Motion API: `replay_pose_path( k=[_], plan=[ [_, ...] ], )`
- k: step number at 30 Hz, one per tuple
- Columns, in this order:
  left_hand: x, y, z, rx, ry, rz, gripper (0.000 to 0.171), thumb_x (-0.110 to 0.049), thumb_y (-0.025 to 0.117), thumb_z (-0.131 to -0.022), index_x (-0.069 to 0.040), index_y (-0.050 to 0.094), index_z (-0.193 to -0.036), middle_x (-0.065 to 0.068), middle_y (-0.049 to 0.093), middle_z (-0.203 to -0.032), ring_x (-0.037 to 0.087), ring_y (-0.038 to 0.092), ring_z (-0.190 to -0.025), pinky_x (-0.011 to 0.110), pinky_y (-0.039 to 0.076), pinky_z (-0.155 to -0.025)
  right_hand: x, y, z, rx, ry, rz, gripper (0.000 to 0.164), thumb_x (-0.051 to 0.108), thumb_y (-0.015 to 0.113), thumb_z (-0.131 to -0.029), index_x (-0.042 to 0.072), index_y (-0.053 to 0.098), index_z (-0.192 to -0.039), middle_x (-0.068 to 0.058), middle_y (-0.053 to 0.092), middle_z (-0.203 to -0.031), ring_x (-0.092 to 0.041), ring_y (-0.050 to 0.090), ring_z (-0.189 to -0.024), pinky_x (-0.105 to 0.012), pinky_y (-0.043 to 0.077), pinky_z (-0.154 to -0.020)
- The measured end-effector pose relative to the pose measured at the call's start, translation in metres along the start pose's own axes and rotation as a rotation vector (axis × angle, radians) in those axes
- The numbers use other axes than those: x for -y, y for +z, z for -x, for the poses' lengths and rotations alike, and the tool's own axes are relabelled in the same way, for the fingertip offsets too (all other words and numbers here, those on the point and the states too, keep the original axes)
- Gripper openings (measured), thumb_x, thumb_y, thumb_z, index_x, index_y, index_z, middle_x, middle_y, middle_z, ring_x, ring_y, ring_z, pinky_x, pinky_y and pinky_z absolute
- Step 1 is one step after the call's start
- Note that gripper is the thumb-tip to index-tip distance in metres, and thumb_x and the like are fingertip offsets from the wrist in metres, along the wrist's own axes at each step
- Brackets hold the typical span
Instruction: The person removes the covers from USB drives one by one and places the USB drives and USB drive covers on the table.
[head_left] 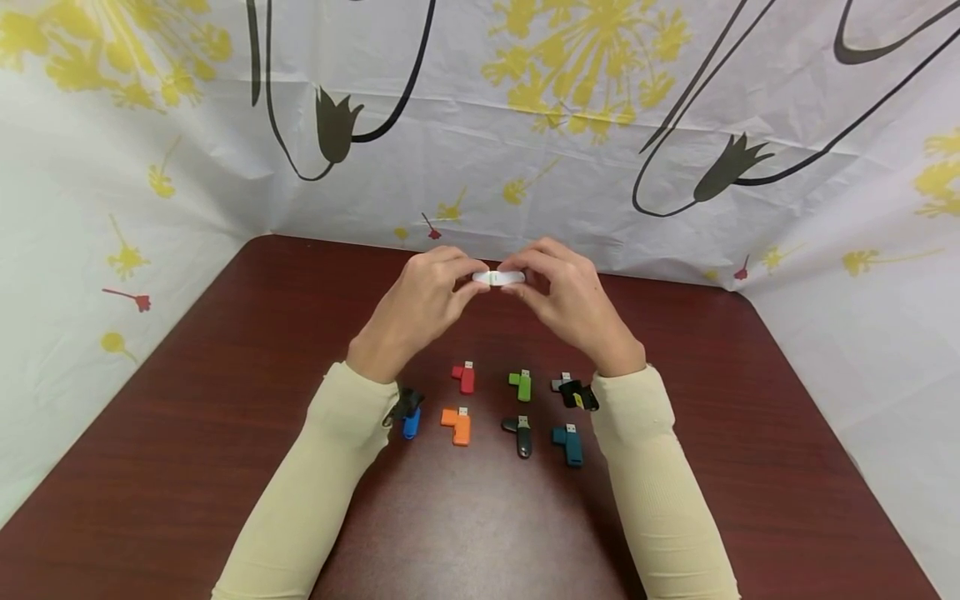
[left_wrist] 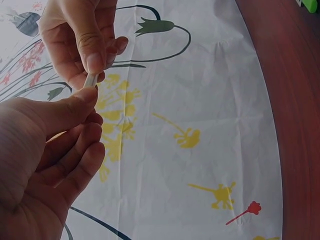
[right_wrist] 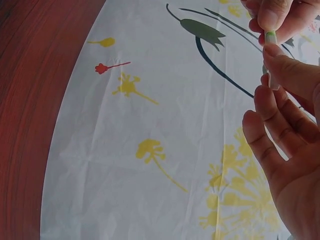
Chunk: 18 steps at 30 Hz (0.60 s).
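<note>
A small white USB stick (head_left: 492,277) with a thin green band is held up level above the far part of the table. My left hand (head_left: 423,302) pinches its left end between thumb and fingers. The right hand (head_left: 567,298) pinches the other end the same way. In the left wrist view, a short piece of the white stick (left_wrist: 90,80) shows between the two thumbs. The right wrist view has the stick (right_wrist: 270,37) upright between the fingertips, with the green edge near the other hand. Fingers cover most of the stick.
Several swivel USB sticks lie on the dark red table (head_left: 187,400) below: red (head_left: 467,379), green (head_left: 524,387), grey (head_left: 557,384), blue (head_left: 411,425), orange (head_left: 460,427), black (head_left: 522,440) and teal (head_left: 572,447). A patterned white cloth (head_left: 465,158) hangs behind the table.
</note>
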<state>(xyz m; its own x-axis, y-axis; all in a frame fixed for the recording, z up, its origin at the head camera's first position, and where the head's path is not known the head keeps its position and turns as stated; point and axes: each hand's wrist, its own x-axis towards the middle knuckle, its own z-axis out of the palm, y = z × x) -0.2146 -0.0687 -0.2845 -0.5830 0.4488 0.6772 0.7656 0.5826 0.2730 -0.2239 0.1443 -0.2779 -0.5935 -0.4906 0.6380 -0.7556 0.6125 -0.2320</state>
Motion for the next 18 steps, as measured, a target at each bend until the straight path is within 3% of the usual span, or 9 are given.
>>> replay_pose_path(
  k=[18],
  plan=[
    [0.0005, -0.0008, -0.0002, -0.017, 0.013, 0.011, 0.023, -0.016, 0.072, -0.086, 0.0, 0.075, -0.102, 0.013, 0.073, -0.092, 0.02, 0.06, -0.077, 0.034, 0.055, -0.064, 0.0008, -0.0008, -0.0005, 0.006, 0.003, 0.001, 0.019, 0.015, 0.078, -0.08, 0.011, 0.074, -0.099, -0.003, 0.065, -0.09, -0.01, 0.049, -0.073, -0.03, 0.045, -0.06]
  ],
)
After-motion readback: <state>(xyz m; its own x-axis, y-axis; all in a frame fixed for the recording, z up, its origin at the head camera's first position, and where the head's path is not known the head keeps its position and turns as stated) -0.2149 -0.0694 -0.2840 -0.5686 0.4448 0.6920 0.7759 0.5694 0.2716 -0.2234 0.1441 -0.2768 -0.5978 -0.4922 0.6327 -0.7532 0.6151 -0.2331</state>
